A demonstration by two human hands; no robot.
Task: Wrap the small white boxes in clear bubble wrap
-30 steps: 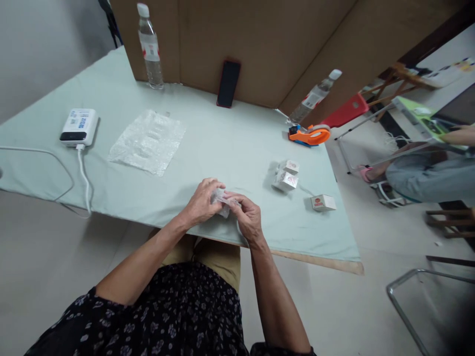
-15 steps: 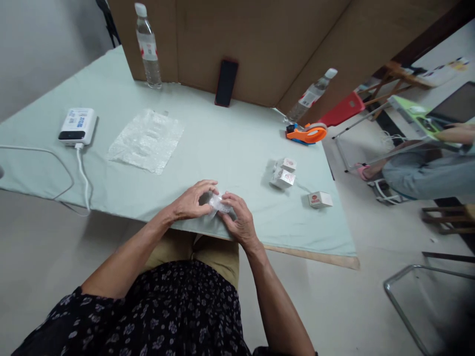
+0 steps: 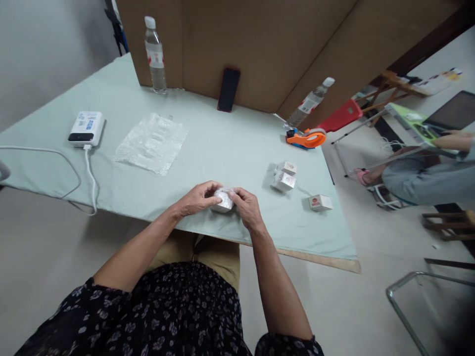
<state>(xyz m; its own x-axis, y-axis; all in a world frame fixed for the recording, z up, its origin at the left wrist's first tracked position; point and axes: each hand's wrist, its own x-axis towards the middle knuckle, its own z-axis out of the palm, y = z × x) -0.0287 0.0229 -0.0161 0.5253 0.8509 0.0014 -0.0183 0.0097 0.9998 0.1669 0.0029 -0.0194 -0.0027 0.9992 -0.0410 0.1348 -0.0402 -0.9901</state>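
Observation:
Near the front edge of the table, my left hand (image 3: 202, 199) and my right hand (image 3: 245, 205) hold a small white box (image 3: 223, 201) wrapped in clear bubble wrap between them. My left thumb and fingers press its left side. The right thumb and fingertips pinch the wrap at its upper right. Part of the box is hidden by my fingers. To the right sit two small boxes in bubble wrap (image 3: 285, 179), close together. A single small white box (image 3: 320, 202) with a red mark lies farther right.
A sheet of bubble wrap (image 3: 153, 143) lies on the left, beside a white power bank (image 3: 87, 128) with a cable. An orange tape dispenser (image 3: 307, 139), a phone (image 3: 228, 90) and two water bottles (image 3: 156, 62) stand toward the cardboard (image 3: 260, 49). Another person (image 3: 426, 173) sits at right.
The wrapped box has turned between my hands, so a larger white face shows. My fingers have closed in around its top. The view has shifted slightly.

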